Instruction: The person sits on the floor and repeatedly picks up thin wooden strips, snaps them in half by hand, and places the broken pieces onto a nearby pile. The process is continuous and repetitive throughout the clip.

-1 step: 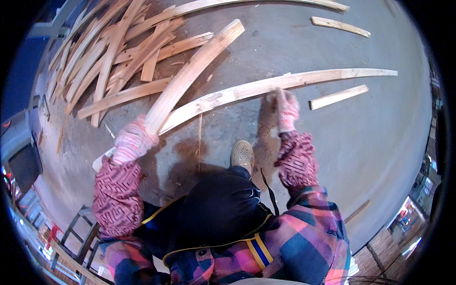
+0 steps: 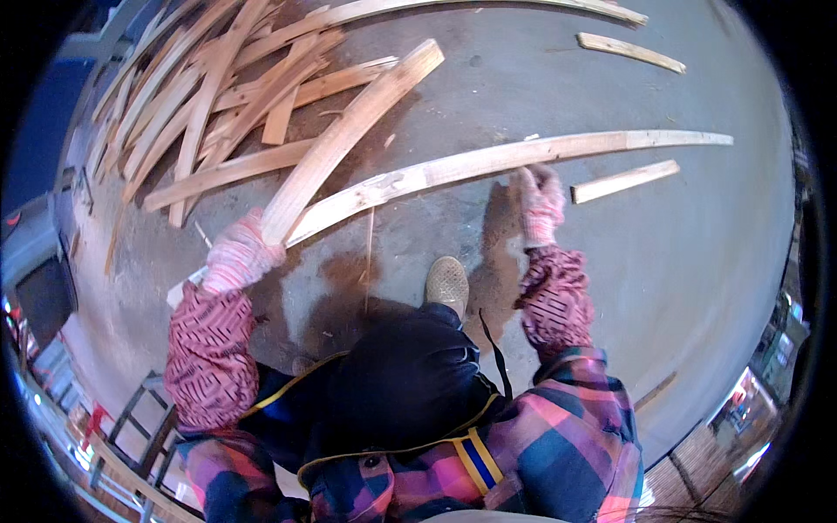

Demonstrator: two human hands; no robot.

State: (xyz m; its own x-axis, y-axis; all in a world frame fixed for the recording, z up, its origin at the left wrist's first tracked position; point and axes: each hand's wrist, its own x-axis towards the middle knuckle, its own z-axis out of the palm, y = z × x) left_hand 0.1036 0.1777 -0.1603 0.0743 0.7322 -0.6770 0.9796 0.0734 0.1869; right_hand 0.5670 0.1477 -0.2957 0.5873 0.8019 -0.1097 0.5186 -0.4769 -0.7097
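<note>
My left hand (image 2: 237, 253), in a pink and white knit glove, is closed around the near end of a short wooden plank (image 2: 353, 131). That plank slants away to the upper right. Under it runs a long wooden plank (image 2: 488, 157), crossing the floor from beside my left wrist far to the right. Part of the long plank is hidden behind my left hand. My right hand (image 2: 541, 207), gloved alike, hovers just on the near side of the long plank. Its fingers are loosely bent and slightly blurred, with a gap between the tips and nothing visible in them.
A heap of loose wooden strips (image 2: 200, 96) lies at the far left. Short offcuts (image 2: 625, 181) rest on the grey floor (image 2: 663, 279) to the right, another (image 2: 632, 52) farther off. My shoe (image 2: 447, 283) stands below the long plank. A dark metal frame (image 2: 144, 418) is at the lower left.
My right hand has shifted slightly to the right and its fingertips have come apart a little. The left hand keeps its hold on the short plank.
</note>
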